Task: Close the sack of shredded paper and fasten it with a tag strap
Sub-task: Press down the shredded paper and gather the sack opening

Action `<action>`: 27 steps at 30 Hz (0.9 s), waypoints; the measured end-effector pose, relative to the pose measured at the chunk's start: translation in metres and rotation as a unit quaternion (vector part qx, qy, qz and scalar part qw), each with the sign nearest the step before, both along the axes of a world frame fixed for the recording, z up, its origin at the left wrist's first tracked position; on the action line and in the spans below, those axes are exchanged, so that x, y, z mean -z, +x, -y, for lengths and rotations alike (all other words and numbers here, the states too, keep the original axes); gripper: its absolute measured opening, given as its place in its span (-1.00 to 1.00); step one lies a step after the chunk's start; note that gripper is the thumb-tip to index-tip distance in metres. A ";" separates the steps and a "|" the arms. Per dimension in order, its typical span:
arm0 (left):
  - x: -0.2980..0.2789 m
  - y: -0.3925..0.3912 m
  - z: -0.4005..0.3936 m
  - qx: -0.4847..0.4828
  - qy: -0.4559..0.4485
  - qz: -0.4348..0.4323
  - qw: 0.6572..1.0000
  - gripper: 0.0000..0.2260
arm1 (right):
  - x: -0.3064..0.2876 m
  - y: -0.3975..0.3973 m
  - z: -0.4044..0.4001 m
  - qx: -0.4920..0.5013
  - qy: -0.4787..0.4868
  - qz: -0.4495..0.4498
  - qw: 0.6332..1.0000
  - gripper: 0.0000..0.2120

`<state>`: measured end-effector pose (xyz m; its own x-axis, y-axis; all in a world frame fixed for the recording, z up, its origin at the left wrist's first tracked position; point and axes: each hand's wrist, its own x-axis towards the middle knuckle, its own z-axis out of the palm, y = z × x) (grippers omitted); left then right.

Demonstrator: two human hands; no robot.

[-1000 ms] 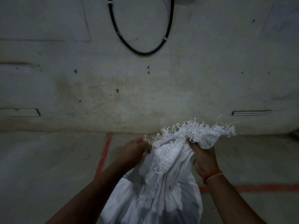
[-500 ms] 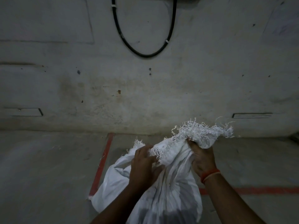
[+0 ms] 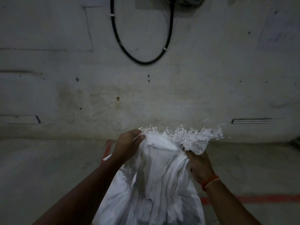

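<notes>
A white woven sack (image 3: 159, 181) stands on the floor right in front of me, its frayed top edge (image 3: 186, 135) bunched and lifted. My left hand (image 3: 129, 143) pinches the left end of that frayed edge. My right hand (image 3: 200, 168), with an orange band at the wrist, clutches the gathered fabric just under the right part of the mouth. The sack's contents are hidden by the fabric. No tag strap is in view.
A stained concrete wall (image 3: 146, 95) rises close behind the sack, with a black cable loop (image 3: 142, 61) hanging on it. Red lines (image 3: 243, 199) are painted on the grey floor to the left and right of the sack.
My left hand has risen from the sack's side to the left end of the frayed mouth and spread it wider. My right hand kept its hold.
</notes>
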<state>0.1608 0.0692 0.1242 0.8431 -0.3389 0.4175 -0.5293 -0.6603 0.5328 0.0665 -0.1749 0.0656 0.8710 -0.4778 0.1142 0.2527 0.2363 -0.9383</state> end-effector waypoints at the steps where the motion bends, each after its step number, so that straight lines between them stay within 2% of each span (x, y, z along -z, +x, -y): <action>1: -0.004 0.001 0.004 0.009 -0.006 0.004 1.000 -0.75 | -0.003 0.005 -0.005 0.001 0.000 0.004 1.000 -0.69; 2: -0.009 0.000 0.009 0.015 -0.005 0.001 1.000 -0.77 | -0.009 0.008 -0.011 -0.007 -0.004 0.014 1.000 -0.64; 4: -0.011 -0.004 0.019 0.017 0.011 0.002 1.000 -0.83 | -0.014 0.016 -0.018 -0.027 -0.032 0.020 0.999 -0.42; 8: -0.003 -0.009 0.033 0.060 -0.002 0.012 0.998 -0.81 | -0.020 0.025 -0.040 -0.146 -0.176 0.015 0.973 -0.21; 10: 0.001 -0.005 0.031 0.067 -0.007 0.012 0.998 -0.81 | -0.014 0.033 -0.046 -0.168 -0.190 0.019 0.967 -0.30; 12: 0.000 -0.005 0.028 0.067 -0.022 0.022 0.997 -0.84 | -0.009 0.038 -0.050 -0.153 -0.161 0.036 0.974 -0.43; 15: -0.001 -0.009 0.017 0.086 -0.054 0.028 0.994 -0.91 | -0.004 0.041 -0.053 -0.071 -0.066 0.013 0.995 -0.52; 17: 0.005 -0.005 0.007 0.112 -0.122 -0.029 0.986 -0.92 | 0.003 0.042 -0.051 -0.027 -0.035 -0.012 0.999 -0.59; 19: 0.010 -0.002 -0.007 0.082 -0.229 -0.115 0.963 -0.89 | 0.013 0.043 -0.046 -0.023 0.001 -0.047 0.999 -0.62; 23: 0.044 0.010 -0.042 -0.085 -0.342 -0.166 0.921 -0.79 | 0.022 0.037 -0.036 -0.039 0.027 -0.055 0.997 -0.40; 24: 0.054 0.011 -0.048 -0.117 -0.371 -0.203 0.899 -0.76 | 0.023 0.036 -0.034 -0.043 0.028 -0.055 0.997 -0.43; 26: 0.074 0.014 -0.061 -0.153 -0.397 -0.285 0.859 -0.85 | 0.024 0.032 -0.033 -0.054 0.027 -0.057 0.997 -0.59; 27: 0.084 0.014 -0.067 -0.160 -0.401 -0.328 0.840 -0.88 | 0.026 0.032 -0.031 -0.053 0.023 -0.059 0.997 -0.61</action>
